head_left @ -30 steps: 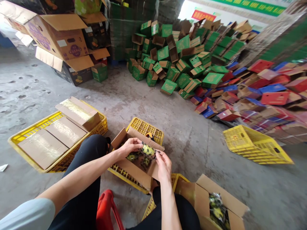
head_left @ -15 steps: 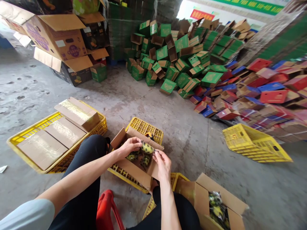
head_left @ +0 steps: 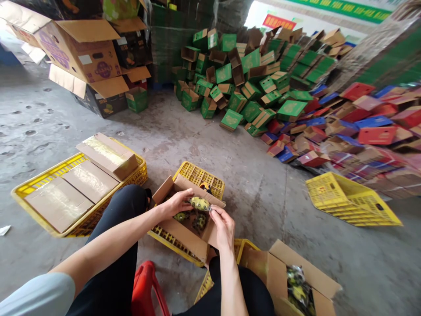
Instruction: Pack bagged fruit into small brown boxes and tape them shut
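An open cardboard box (head_left: 184,235) rests on a yellow crate (head_left: 200,175) in front of my knees. Both hands hold a small packet (head_left: 200,203) printed in yellow and dark colours over the box. My left hand (head_left: 177,202) grips its left end and my right hand (head_left: 223,226) pinches its right end. More such packets (head_left: 190,218) lie inside the box. A second open cardboard box (head_left: 292,281) with the same packets sits at the lower right.
A yellow crate (head_left: 79,224) at the left carries closed brown cartons (head_left: 107,153). Another yellow crate (head_left: 351,202) lies on the concrete floor at the right. Heaps of green boxes (head_left: 243,74) and red and blue boxes (head_left: 362,127) fill the back. A red stool (head_left: 144,285) is under me.
The packet has turned flatter between my hands and sits slightly higher over the box. My hands have stayed nearly in place.
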### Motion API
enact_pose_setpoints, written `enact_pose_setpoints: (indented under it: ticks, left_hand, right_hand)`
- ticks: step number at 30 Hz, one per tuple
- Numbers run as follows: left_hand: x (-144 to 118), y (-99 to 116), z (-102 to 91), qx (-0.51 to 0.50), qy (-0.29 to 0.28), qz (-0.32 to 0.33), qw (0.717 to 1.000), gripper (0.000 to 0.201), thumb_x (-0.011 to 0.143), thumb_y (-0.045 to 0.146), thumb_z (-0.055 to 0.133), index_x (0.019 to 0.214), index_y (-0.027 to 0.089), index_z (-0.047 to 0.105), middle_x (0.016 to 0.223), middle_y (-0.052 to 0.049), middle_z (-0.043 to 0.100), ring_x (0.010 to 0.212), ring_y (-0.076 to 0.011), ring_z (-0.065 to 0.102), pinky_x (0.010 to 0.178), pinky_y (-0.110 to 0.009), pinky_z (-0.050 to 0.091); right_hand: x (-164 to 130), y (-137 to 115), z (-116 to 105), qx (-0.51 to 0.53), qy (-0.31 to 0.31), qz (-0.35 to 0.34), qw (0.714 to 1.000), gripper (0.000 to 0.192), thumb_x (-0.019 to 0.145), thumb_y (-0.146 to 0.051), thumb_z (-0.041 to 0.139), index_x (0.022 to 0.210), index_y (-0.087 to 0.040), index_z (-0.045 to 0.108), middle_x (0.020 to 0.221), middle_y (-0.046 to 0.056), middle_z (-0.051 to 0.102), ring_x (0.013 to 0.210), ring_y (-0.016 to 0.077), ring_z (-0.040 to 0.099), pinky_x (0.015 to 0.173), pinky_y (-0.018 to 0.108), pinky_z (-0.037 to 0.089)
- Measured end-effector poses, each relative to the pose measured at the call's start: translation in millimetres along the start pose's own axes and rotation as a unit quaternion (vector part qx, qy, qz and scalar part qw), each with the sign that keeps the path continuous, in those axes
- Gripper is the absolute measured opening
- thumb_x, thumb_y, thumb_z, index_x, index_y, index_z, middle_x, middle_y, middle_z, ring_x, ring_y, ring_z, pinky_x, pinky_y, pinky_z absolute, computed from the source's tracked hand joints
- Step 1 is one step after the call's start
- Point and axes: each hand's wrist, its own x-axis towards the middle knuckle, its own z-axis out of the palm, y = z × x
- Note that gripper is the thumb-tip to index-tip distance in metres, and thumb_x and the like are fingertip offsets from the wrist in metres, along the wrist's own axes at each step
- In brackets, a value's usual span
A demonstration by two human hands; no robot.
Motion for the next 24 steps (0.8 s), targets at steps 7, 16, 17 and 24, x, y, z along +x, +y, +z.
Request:
enact_pose_setpoints:
  ticks: [7, 16, 17, 24]
  left_hand:
    - [-7, -3, -0.4, 0.052, -0.048, -0.028, 0.997, 0.046, 0.074, 0.035, 0.093, 0.11, 0.015, 0.073, 0.106, -0.011, 0.075, 0.078, -0.018, 0.073, 0.074, -0.031, 0.062]
    - [-9, -2, 1.6, 0.052, -0.071, 0.046, 0.995, 0.062, 0.064, 0.03, 0.1, 0.117, 0.016, 0.072, 0.106, -0.01, 0.076, 0.083, -0.0173, 0.073, 0.077, -0.028, 0.057]
    - [-9, -2, 2.1, 0.057, -0.075, 0.049, 0.994, 0.063, 0.063, 0.03, 0.101, 0.118, 0.016, 0.072, 0.107, -0.01, 0.076, 0.084, -0.0176, 0.073, 0.078, -0.028, 0.057]
    - [-13, -4, 7.4, 0.06, -0.097, 0.053, 0.992, 0.067, 0.057, 0.026, 0.103, 0.117, 0.016, 0.073, 0.113, -0.01, 0.074, 0.084, -0.0158, 0.072, 0.079, -0.027, 0.054]
  right_hand:
    - [-2, -2, 2, 0.005, -0.012, -0.021, 1.0, 0.023, 0.071, -0.043, 0.084, 0.083, -0.024, 0.083, 0.131, 0.009, 0.074, 0.121, 0.0318, 0.068, 0.101, 0.044, 0.058]
    - [0, -4, 4, 0.078, 0.028, 0.058, 0.995, 0.044, 0.077, -0.055, 0.081, 0.111, -0.026, 0.078, 0.12, 0.006, 0.078, 0.105, 0.0246, 0.073, 0.082, 0.033, 0.061]
    - [0, -3, 4, 0.07, 0.029, 0.066, 0.995, 0.048, 0.077, -0.057, 0.081, 0.114, -0.027, 0.077, 0.124, 0.006, 0.077, 0.107, 0.0248, 0.073, 0.081, 0.032, 0.06]
    - [0, 2, 5, 0.039, 0.002, 0.085, 0.996, 0.051, 0.067, -0.058, 0.09, 0.104, -0.024, 0.079, 0.108, 0.007, 0.082, 0.098, 0.0261, 0.074, 0.077, 0.031, 0.057]
